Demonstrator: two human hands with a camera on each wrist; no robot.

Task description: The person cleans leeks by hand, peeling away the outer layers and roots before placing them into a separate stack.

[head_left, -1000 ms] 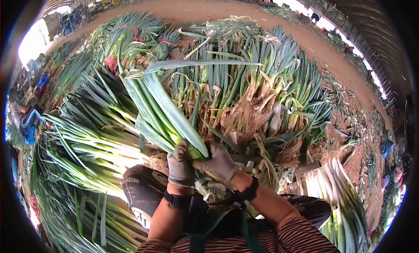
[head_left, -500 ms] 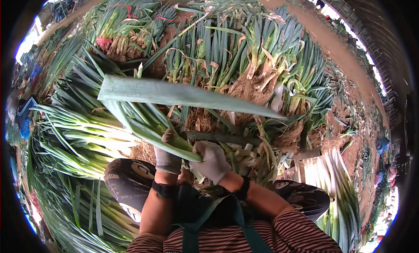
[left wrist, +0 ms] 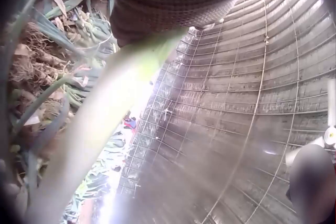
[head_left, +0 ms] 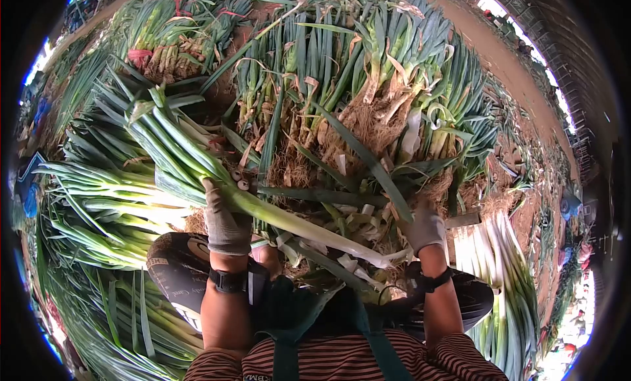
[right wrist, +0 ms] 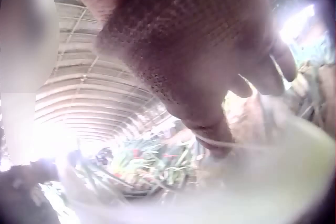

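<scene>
In the head view my gloved left hand (head_left: 227, 220) grips a bundle of long green onions (head_left: 289, 223) around the stalks. Its green tops lean to the upper left and a pale stalk slants down to the right. The left wrist view shows the gloved left hand (left wrist: 168, 8) curled over a thick whitish stalk (left wrist: 86, 134). To the right, my gloved right hand (head_left: 424, 228) pinches the lower end of a long dark green leaf (head_left: 368, 157), apart from the bundle. Up close, the right hand (right wrist: 194, 50) has bent fingers beside a blurred pale green strip (right wrist: 294, 176).
Upright green onions with dry roots (head_left: 368, 131) stand ahead. More onions (head_left: 112, 197) lie to the left, and a pile of white stalks (head_left: 483, 249) is at the right. Peeled scraps (head_left: 361, 230) cover the ground between the knees. A tied bundle (head_left: 171, 46) stands at upper left.
My hands, earlier together at the stalks, are now apart. The right hand has moved right with a leaf pulled off the bundle. The left hand has shifted left, and a long pale stalk now shows.
</scene>
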